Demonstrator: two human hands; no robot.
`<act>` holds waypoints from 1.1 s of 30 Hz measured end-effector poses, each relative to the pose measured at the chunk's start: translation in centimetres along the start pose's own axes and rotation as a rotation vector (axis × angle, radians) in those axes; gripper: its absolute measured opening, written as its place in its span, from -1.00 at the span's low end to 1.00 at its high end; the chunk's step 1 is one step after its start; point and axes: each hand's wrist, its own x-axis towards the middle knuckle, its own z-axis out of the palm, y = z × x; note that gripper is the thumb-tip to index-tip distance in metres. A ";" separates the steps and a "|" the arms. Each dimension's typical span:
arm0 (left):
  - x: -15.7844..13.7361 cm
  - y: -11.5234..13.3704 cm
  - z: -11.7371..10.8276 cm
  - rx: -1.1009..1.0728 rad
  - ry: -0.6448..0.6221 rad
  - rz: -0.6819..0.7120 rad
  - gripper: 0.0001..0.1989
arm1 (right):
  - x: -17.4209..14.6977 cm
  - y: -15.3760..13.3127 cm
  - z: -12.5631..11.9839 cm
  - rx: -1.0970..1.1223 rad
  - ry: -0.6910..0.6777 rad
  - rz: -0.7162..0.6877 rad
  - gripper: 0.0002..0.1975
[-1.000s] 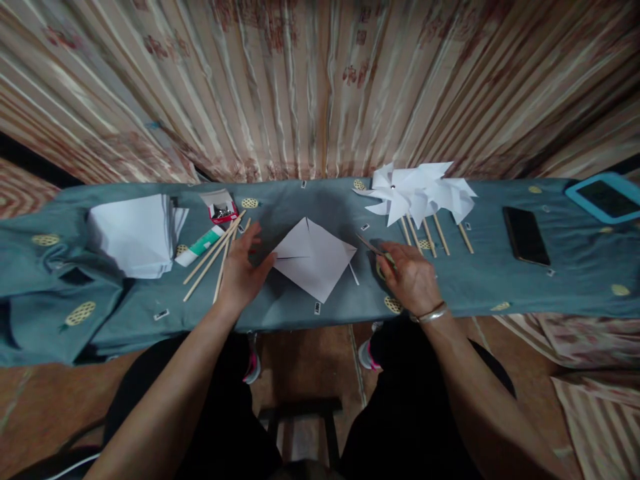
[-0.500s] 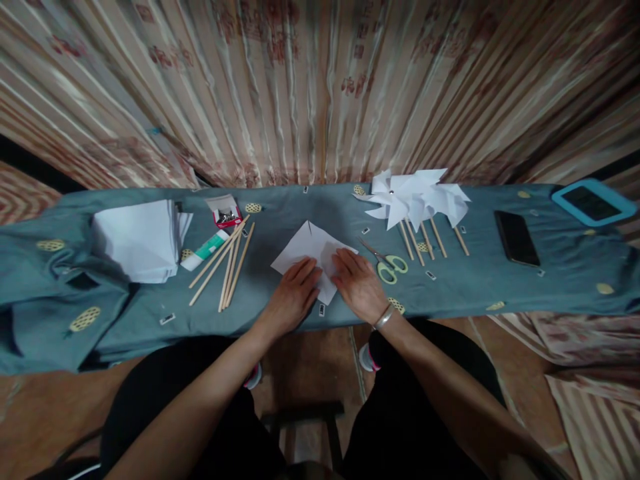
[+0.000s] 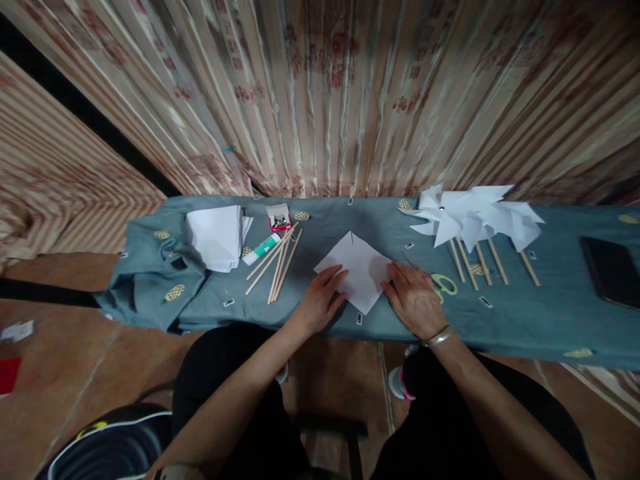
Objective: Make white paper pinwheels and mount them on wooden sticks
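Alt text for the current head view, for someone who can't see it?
A person's left hand and right hand touch a white paper square on a teal cloth. Wooden sticks and stacked paper lie to the left; scissors and paper pinwheels to the right.

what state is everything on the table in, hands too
White paper square: unfolded, slit at far corner
Left hand: open, fingers on paper's left side
Right hand: open, fingers at paper's right corner
Scissors: partly hidden, blades unclear
Paper stack: edges uneven
Red box: open, metal pieces inside
Wooden sticks: loose
White-and-green tube: lying down
Pinwheels: folded, bunched together
Phone: screen dark
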 end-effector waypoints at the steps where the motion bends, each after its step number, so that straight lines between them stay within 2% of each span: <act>1: -0.1 -0.2 -1.0 0.004 0.044 -0.015 -0.59 | 0.1 0.0 0.0 0.012 0.018 -0.005 -0.55; 4: -0.6 -1.7 -5.2 0.072 0.237 -0.114 -0.60 | 0.3 -0.3 0.1 0.062 0.054 -0.012 -0.54; 7: -1.2 -4.3 -9.5 0.199 0.390 -0.282 -0.61 | 0.6 -0.7 0.3 0.120 0.055 -0.012 -0.55; 9: -1.6 -6.1 -11.3 0.295 0.407 -0.376 -0.59 | 0.8 -0.9 0.4 0.155 0.044 -0.013 -0.56; 11: -1.9 -7.7 -12.1 0.351 0.338 -0.443 -0.56 | 1.0 -1.1 0.5 0.185 0.037 -0.016 -0.56; 14: -2.1 -9.3 -11.9 0.376 0.246 -0.464 -0.56 | 1.2 -1.4 0.6 0.228 0.028 -0.017 -0.56; 20: -2.4 -10.6 -12.1 0.364 0.281 -0.488 -0.64 | 1.7 -1.8 0.8 0.290 0.038 -0.014 -0.59; 23: -2.3 -9.7 -12.5 0.261 0.435 -0.506 -0.63 | 2.3 -2.3 0.3 0.378 0.075 0.029 -0.62; 25: -1.8 -7.9 -12.0 0.023 0.566 -0.502 -0.61 | 2.7 -2.9 -0.4 0.520 0.081 0.098 -0.64; 26: -1.5 -6.7 -11.4 -0.135 0.557 -0.491 -0.58 | 3.0 -3.2 -0.8 0.626 0.064 0.152 -0.64; 27: -1.1 -5.3 -10.5 -0.295 0.504 -0.482 -0.56 | 3.2 -3.6 -1.2 0.763 0.023 0.217 -0.63; 30: -0.2 -1.2 -7.2 -0.712 0.172 -0.515 -0.53 | 3.8 -4.7 -2.2 1.318 -0.175 0.383 -0.51; 32: 0.2 0.8 -5.1 -0.845 0.013 -0.501 -0.57 | 4.0 -5.2 -2.6 1.614 -0.251 0.458 -0.47; 33: 0.3 1.4 -4.3 -0.882 -0.026 -0.497 -0.58 | 4.0 -5.3 -2.8 1.715 -0.275 0.498 -0.47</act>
